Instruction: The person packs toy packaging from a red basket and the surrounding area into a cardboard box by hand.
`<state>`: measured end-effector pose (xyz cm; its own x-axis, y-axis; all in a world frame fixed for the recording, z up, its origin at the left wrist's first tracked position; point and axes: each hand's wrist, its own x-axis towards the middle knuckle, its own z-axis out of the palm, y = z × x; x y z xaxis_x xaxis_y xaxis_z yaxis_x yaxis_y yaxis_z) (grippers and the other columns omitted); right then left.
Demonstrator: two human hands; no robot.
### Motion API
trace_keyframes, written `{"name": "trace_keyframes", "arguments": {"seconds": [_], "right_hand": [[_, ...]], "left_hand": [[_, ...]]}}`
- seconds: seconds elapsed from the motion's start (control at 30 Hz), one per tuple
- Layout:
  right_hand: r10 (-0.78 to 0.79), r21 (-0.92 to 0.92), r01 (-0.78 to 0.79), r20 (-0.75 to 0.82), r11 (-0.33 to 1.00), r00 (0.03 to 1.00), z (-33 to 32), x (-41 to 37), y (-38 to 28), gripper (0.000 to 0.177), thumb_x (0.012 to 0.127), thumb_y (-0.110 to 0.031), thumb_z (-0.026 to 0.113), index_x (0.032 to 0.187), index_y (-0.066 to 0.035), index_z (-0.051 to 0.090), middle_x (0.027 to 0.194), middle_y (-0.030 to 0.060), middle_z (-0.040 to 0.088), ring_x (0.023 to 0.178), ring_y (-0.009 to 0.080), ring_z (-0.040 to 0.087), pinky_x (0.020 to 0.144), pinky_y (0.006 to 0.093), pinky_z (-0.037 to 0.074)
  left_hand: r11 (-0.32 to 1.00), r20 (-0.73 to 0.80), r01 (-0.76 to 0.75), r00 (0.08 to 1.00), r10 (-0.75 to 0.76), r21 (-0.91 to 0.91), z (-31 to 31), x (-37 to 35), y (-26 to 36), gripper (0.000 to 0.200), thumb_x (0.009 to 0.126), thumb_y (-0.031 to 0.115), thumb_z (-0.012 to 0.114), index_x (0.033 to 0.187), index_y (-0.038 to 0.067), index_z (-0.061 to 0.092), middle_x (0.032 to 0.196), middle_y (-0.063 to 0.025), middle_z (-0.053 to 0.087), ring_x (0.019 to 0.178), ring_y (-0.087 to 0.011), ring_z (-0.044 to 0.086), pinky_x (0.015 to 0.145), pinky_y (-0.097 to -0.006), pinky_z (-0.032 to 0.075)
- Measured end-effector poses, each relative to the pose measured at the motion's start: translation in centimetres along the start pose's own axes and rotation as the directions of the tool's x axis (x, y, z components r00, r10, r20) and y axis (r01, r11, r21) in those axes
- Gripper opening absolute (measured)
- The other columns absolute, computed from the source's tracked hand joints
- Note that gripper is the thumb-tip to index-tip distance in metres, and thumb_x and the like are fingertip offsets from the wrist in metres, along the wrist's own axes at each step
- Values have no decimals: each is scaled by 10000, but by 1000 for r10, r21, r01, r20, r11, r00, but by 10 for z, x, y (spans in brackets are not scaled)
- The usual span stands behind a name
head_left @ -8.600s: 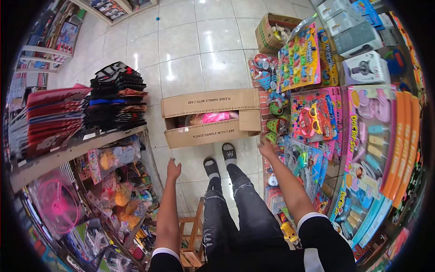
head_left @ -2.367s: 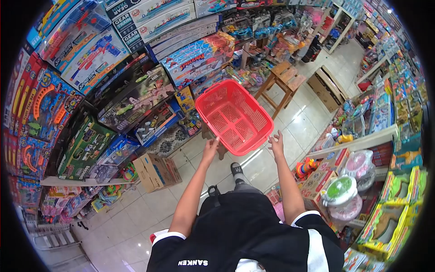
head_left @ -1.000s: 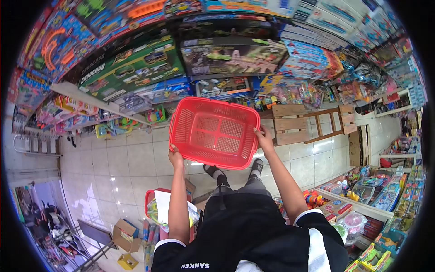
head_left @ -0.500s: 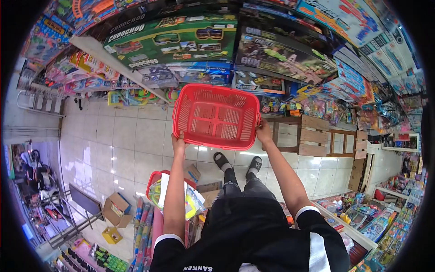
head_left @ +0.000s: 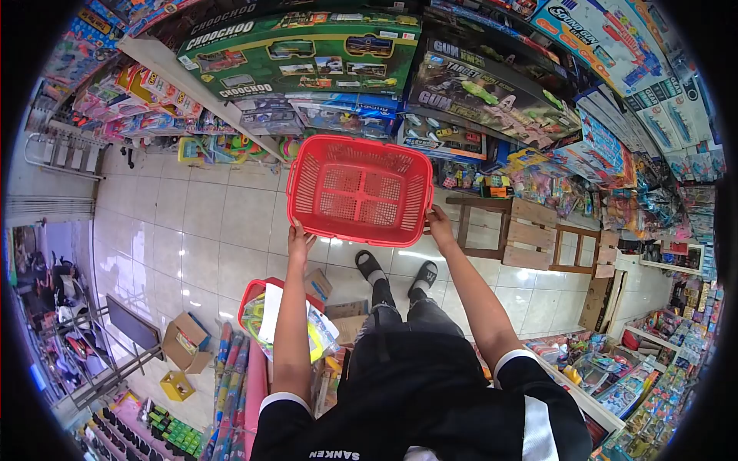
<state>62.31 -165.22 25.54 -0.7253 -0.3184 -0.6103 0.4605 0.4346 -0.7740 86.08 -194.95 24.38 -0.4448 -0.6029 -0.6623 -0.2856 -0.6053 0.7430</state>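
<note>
A red plastic basket (head_left: 360,230) with slotted walls and a mesh floor is held out in front of me, nothing inside it. My left hand (head_left: 300,240) grips its near left corner, with part of the fingers hidden by the rim. At the near right corner, my right hand (head_left: 440,228) is closed on the edge. Behind the basket stand shelves of boxed toys, among them a green train set box (head_left: 307,58) and a dark toy gun box (head_left: 480,92).
Below my left arm stands another red basket (head_left: 252,295) with packaged goods. An open cardboard box (head_left: 184,343) and a yellow crate (head_left: 177,386) sit on the tiled floor (head_left: 207,207). Wooden slatted stools (head_left: 529,234) stand at the right. Rolled sheets (head_left: 227,384) lean at lower left.
The basket has shifted slightly left and up in view, both hands staying on it. The surroundings have shifted a little as my head moved.
</note>
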Motion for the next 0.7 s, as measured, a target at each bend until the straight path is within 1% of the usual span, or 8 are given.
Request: {"name": "trace_keyframes", "arguments": {"seconds": [0.17,0.23,0.3,0.4,0.43,0.5,0.63,0.7], "right_hand": [[95,-64,-91,69,994,993,-14,-10,20,506,1002,-475,373,1283,-78,510,1009,80,652,803,184,655,673,316,511],[178,84,-188,116,979,977,-24,-15,39,601,991,-549,309,1281,-63,511,1013,108,673,795,208,666,686,340,516],[195,65,-205,130,977,972,-35,-19,58,644,979,-585,288,1278,-61,513,1008,128,685,818,220,675,687,351,521],[302,-195,-272,142,942,943,-58,-26,94,581,971,-532,382,1250,-43,530,960,126,694,703,231,681,622,344,530],[304,-201,-273,140,941,942,-70,-25,114,581,971,-532,382,1250,-43,530,960,126,694,703,231,681,622,344,530],[270,-560,-142,153,816,951,-97,-24,153,512,955,-471,447,1156,-21,588,887,127,698,664,215,680,583,340,533],[207,-765,38,221,643,953,-162,-37,206,471,941,-438,472,1052,-9,631,827,126,694,653,198,680,553,351,535],[426,-845,-59,207,532,881,-195,-45,210,465,941,-429,465,1013,-6,644,820,121,695,631,211,682,543,360,543]], "left_hand": [[997,-55,-33,998,29,-73,-6,-10,-39,707,966,606,334,1404,52,363,1428,-131,427,1202,-279,529,993,-414,446],[1000,47,28,998,-28,8,-10,-21,-61,688,984,597,262,1413,71,379,1414,-139,458,1211,-273,527,990,-411,418],[996,55,72,996,-75,52,-11,-37,-93,687,982,600,272,1402,71,398,1394,-143,479,1191,-269,543,967,-401,427],[969,29,180,982,-188,168,-21,-51,-167,667,970,597,343,1367,71,445,1273,-136,588,1019,-238,635,850,-380,475],[969,29,184,981,-191,162,-24,-62,-187,667,970,597,343,1367,71,445,1273,-136,588,1019,-238,635,850,-380,475],[904,47,133,985,-166,405,-28,-89,-224,579,963,541,429,1277,60,505,1102,-111,663,804,-224,661,697,-364,492],[841,4,214,969,-249,497,-43,-139,-299,457,968,458,463,1171,55,538,941,-78,675,661,-197,632,588,-348,464],[795,-95,493,865,-494,353,-39,-174,-317,383,971,421,471,1118,76,549,894,-74,656,630,-182,622,565,-344,456]]}}
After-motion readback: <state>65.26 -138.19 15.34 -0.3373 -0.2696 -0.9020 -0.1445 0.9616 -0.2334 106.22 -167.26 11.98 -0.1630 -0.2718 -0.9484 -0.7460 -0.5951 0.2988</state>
